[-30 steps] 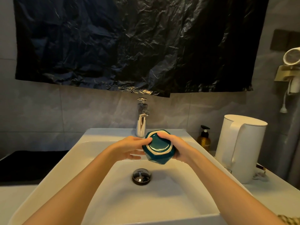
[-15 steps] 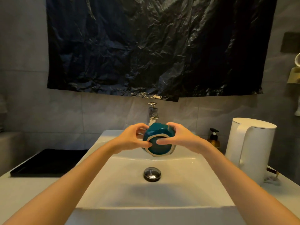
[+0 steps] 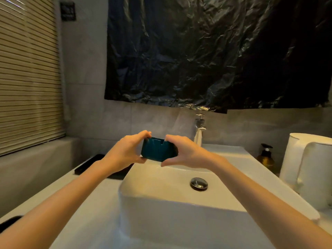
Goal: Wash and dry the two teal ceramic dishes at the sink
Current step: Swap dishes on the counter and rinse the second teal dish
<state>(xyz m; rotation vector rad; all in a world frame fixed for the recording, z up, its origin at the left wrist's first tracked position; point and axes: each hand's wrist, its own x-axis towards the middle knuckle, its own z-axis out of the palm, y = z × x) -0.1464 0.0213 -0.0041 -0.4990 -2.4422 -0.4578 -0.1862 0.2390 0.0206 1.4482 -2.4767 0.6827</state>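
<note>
Glossy teal dish (image 3: 159, 152); chrome faucet (image 3: 200, 125) (shiny)

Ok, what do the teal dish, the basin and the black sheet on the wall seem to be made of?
Teal dish: likely glazed ceramic, smooth with a dull sheen. Basin: glossy white ceramic or porcelain, thick rounded walls, soft reflections. Black sheet: thin plastic film, crinkled with sharp glints.
</note>
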